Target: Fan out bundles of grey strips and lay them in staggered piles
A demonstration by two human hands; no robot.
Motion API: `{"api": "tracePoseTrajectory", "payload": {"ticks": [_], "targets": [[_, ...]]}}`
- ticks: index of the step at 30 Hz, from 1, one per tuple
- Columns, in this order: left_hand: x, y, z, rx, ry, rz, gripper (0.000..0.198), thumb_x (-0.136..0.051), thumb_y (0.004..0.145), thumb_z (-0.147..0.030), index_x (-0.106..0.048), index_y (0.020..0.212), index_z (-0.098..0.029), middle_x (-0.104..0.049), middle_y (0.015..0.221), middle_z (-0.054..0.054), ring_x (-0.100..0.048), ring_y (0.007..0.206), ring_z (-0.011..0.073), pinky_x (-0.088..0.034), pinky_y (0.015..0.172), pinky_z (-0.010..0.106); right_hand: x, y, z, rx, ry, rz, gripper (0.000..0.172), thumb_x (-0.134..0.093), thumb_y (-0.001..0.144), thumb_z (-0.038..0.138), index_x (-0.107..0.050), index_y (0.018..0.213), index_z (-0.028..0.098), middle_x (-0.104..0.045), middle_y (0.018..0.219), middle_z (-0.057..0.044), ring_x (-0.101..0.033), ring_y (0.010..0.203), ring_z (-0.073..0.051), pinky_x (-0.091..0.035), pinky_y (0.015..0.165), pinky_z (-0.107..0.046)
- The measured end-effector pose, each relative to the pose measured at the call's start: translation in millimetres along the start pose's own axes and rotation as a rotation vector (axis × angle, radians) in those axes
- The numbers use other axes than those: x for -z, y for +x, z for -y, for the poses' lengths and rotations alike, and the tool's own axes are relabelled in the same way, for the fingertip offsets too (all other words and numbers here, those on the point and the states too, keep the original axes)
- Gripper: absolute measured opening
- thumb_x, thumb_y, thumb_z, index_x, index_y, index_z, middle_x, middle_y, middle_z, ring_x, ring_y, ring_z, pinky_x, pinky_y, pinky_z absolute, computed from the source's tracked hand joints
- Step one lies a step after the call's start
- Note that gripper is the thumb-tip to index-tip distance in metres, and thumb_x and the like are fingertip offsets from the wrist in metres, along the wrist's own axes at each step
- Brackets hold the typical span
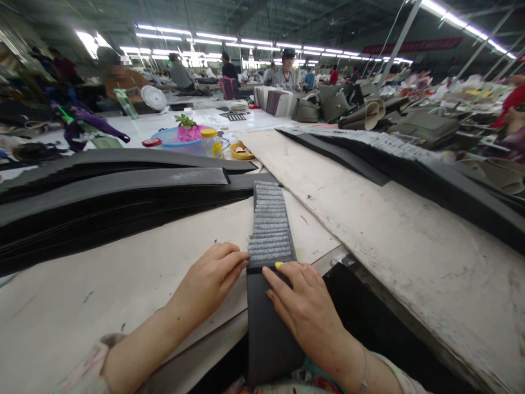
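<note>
A long black strip (268,323), which looks like leather or a similar sheet, runs from my lap onto the board. Its far end has a folded-looking band, and it overlaps a row of layered strips (270,224) with grey fuzzy ends. My left hand (215,268) pinches the left edge of the black strip at this band, thumb and fingertips together. My right hand (305,301) rests on top of the same strip with its fingers stretched out along the band. A yellow cover sits on one of its fingertips. The strip's near end is partly hidden by my right hand.
Stacks of black strips (115,202) lie at left, and another stack (410,164) lies on the long pale board (369,230) at right. Farther back are a yellow-lidded jar (212,145), a yellow bowl (241,151) and a blue basin (180,141). Other people work in the background.
</note>
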State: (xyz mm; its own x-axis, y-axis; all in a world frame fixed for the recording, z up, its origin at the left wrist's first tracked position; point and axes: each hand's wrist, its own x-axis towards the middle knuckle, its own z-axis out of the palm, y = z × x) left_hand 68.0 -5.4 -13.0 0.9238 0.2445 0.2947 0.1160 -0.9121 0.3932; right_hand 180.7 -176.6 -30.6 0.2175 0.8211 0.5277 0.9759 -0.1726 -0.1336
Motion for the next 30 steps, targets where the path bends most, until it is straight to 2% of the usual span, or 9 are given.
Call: {"api": "tracePoseTrajectory", "payload": {"ticks": [6,10,13,18,22,27,30], "targets": [[8.2,17,-9,0.129,-0.124,0.096,0.014,-0.046,0.083,-0.026,-0.057,0.079,-0.018,-0.057,0.079,0.001,-0.053,0.075,0.0136,-0.043,0.069,0.026,0,0,1,0.001,0.003,-0.017,0.029,-0.047,0.085,0.023,-0.057,0.112,0.021,-0.059,0.101,-0.007,-0.052,0.096,-0.019,-0.041,0.088,-0.038],[14.9,25,-21,0.184,-0.191,0.196,0.016,-0.042,0.084,-0.027,-0.053,0.077,-0.017,-0.057,0.075,-0.001,-0.052,0.07,0.0129,-0.042,0.065,0.025,1,-1,1,0.004,0.025,-0.045,0.028,-0.046,0.086,0.023,-0.057,0.111,0.02,-0.061,0.099,-0.007,-0.052,0.095,-0.019,-0.041,0.087,-0.038],[23.2,32,-25,0.212,-0.322,0.299,0.018,-0.039,0.085,-0.029,-0.053,0.085,-0.017,-0.058,0.077,-0.001,-0.052,0.071,0.0125,-0.042,0.065,0.024,0,-2,0,0.018,0.04,-0.081,0.028,-0.046,0.086,0.022,-0.058,0.11,0.018,-0.062,0.097,-0.007,-0.053,0.094,-0.019,-0.042,0.087,-0.038],[31.9,49,-26,0.229,-0.449,0.446,0.034,-0.035,0.087,-0.033,-0.045,0.116,-0.018,-0.062,0.095,0.002,-0.056,0.083,0.0134,-0.044,0.074,0.026,-2,-4,0,0.047,0.068,-0.111,0.026,-0.047,0.085,0.018,-0.059,0.108,0.016,-0.063,0.094,-0.005,-0.054,0.092,-0.018,-0.041,0.087,-0.037],[22.8,63,-34,0.171,-0.43,0.506,0.041,-0.04,0.083,-0.021,-0.04,0.123,-0.015,-0.064,0.094,0.003,-0.058,0.084,0.0143,-0.046,0.075,0.026,-3,-5,1,0.064,0.061,-0.123,0.026,-0.046,0.086,0.019,-0.058,0.108,0.015,-0.064,0.095,-0.005,-0.055,0.093,-0.017,-0.041,0.088,-0.036],[5.2,72,-44,0.074,-0.291,0.478,0.05,-0.045,0.073,-0.008,-0.044,0.123,-0.016,-0.062,0.106,0.005,-0.057,0.094,0.0159,-0.045,0.084,0.028,-4,-6,0,0.075,0.068,-0.127,0.025,-0.046,0.085,0.018,-0.059,0.106,0.015,-0.065,0.097,-0.005,-0.055,0.094,-0.017,-0.041,0.089,-0.036],[-1.2,73,-46,0.023,-0.177,0.44,0.046,-0.047,0.07,-0.009,-0.052,0.115,-0.016,-0.062,0.104,0.006,-0.057,0.093,0.0179,-0.045,0.083,0.03,-4,-6,0,0.072,0.076,-0.143,0.022,-0.047,0.085,0.018,-0.061,0.102,0.015,-0.065,0.095,-0.004,-0.056,0.092,-0.018,-0.041,0.088,-0.036]]}}
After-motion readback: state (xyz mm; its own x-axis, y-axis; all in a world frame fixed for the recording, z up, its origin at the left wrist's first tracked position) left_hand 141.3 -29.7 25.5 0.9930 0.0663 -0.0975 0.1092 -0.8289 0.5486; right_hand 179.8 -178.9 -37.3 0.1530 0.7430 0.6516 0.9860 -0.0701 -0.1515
